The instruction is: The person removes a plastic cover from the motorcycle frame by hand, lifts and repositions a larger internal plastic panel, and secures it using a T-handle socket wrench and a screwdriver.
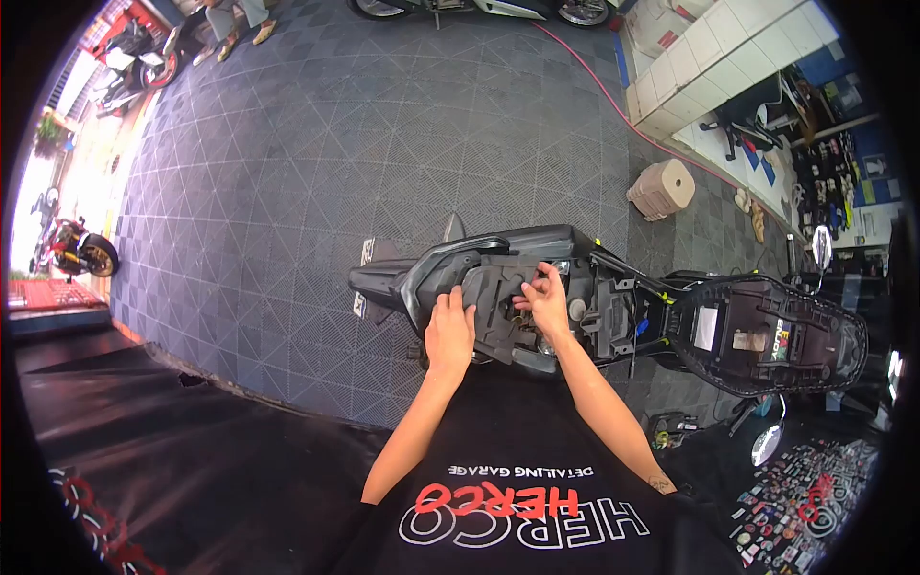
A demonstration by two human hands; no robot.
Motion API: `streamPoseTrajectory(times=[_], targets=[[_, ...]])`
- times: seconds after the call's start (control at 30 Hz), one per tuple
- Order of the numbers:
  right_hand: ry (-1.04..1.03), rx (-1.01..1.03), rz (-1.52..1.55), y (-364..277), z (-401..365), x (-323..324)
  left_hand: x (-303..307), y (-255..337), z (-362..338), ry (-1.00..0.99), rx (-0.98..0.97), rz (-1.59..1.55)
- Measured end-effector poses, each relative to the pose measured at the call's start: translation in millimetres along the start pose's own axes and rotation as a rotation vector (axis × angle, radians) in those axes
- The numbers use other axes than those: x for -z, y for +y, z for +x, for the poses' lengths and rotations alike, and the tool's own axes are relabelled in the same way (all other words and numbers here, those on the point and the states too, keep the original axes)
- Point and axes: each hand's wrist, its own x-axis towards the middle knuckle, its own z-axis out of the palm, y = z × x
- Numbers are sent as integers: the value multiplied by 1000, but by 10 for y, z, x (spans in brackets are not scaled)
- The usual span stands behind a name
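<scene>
In front of me is a scooter with its rear bodywork (pixel 383 276) pointing left and its inner parts exposed. My left hand (pixel 450 331) lies on a black plastic panel (pixel 487 297) at the tail, fingers stretched out over it. Bent fingers of my right hand (pixel 544 305) come together above the opening at the panel's right side. Whatever they may pinch is too small to make out. Beside that hand is a round pale cap (pixel 577 310). The seat (pixel 776 335) is tipped open at the right, its underside showing.
A beige ribbed stool (pixel 663 189) stands beyond the scooter on grey floor tiles (pixel 316 163). A pink hose (pixel 613 101) runs across the floor. Motorcycles (pixel 77 247) are parked at the left and the far edge. Someone's feet (pixel 244 38) show at the upper left.
</scene>
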Motion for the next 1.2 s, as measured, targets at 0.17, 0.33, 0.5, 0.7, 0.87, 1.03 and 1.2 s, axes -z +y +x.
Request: streamPoseTrajectory(times=[0.17,0.33,0.5,0.7,0.87,1.03,1.2], targets=[[-25,82,-203,10,95,6,-124,-36,41,64,-36,181],[7,218,-605,-47,185,14,-199,-93,75,74,-23,140],[46,373,-730,-80,251,109,-278,-166,45,172,-140,119],[33,219,-515,-391,141,-39,-316,-143,13,257,-215,109],[70,156,-509,-338,144,-123,-307,-143,12,225,-249,124],[47,74,-507,-331,163,-88,-189,-57,-42,164,-257,303],[23,34,-350,-247,194,-55,-223,-15,-8,216,-269,340]])
